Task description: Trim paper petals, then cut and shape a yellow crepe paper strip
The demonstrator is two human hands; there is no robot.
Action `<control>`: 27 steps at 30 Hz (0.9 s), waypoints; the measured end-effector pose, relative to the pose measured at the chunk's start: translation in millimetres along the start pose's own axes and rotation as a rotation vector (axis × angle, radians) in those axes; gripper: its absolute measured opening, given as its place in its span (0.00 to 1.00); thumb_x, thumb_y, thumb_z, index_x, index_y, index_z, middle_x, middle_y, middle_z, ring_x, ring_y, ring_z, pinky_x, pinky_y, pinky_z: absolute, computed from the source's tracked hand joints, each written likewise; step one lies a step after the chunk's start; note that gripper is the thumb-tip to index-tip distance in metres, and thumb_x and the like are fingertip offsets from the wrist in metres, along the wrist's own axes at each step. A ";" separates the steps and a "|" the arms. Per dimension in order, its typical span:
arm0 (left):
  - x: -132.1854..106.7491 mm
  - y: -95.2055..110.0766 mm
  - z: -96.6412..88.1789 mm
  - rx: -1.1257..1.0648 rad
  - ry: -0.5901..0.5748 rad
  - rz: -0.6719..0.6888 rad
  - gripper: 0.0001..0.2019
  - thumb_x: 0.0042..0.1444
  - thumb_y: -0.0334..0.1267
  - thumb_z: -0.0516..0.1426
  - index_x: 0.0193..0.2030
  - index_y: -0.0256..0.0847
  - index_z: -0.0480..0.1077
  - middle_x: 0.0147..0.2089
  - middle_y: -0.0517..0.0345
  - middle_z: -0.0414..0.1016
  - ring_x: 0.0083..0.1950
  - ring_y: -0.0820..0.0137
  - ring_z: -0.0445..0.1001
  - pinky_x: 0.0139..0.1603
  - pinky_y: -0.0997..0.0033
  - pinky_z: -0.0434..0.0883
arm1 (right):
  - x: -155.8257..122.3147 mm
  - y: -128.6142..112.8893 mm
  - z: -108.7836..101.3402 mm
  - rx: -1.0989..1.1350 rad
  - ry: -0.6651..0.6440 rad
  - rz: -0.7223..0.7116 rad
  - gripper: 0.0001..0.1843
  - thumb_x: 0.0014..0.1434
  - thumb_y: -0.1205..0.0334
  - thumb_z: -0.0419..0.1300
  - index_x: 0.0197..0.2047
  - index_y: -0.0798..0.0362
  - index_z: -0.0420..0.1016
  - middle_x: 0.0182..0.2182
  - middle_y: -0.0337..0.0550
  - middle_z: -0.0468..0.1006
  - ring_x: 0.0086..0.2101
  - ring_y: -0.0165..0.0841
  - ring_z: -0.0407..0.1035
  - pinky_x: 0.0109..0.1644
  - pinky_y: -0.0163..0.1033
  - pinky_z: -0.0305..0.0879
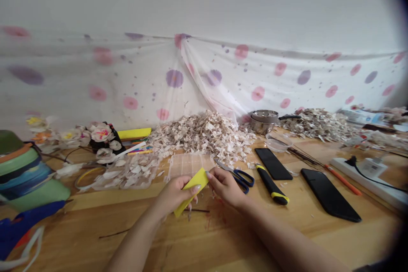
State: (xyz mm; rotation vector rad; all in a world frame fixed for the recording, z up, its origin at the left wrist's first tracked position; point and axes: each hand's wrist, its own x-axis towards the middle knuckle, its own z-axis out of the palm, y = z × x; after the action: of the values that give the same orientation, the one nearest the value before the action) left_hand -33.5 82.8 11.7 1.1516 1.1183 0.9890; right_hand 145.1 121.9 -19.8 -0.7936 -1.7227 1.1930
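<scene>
Both hands meet over the wooden table near its middle. My left hand is closed around a flat yellow strip that slants up to the right. My right hand pinches the strip's upper end with fingertips. Just beyond the hands lie a clear gridded sheet and blue-handled scissors. A large heap of pale dried flakes sits behind them.
A black-and-yellow knife and two black phones lie to the right, with a power strip beyond. A metal pot stands at the back. Paper flowers, stacked coloured bowls and a blue glue gun fill the left.
</scene>
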 end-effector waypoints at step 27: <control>0.5 -0.4 12.4 -0.116 0.389 0.366 0.10 0.42 0.41 0.66 0.21 0.36 0.73 0.19 0.60 0.74 0.24 0.72 0.71 0.28 0.75 0.69 | -2.8 -7.0 7.2 0.065 -0.002 -0.021 0.23 0.55 0.45 0.58 0.22 0.57 0.69 0.18 0.37 0.65 0.18 0.23 0.55 0.21 0.31 0.51</control>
State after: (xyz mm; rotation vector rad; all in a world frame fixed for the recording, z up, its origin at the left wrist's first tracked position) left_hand -21.1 81.0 11.9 1.1192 1.1539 1.5936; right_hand 139.5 114.4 -15.2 -0.7344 -1.6814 1.2297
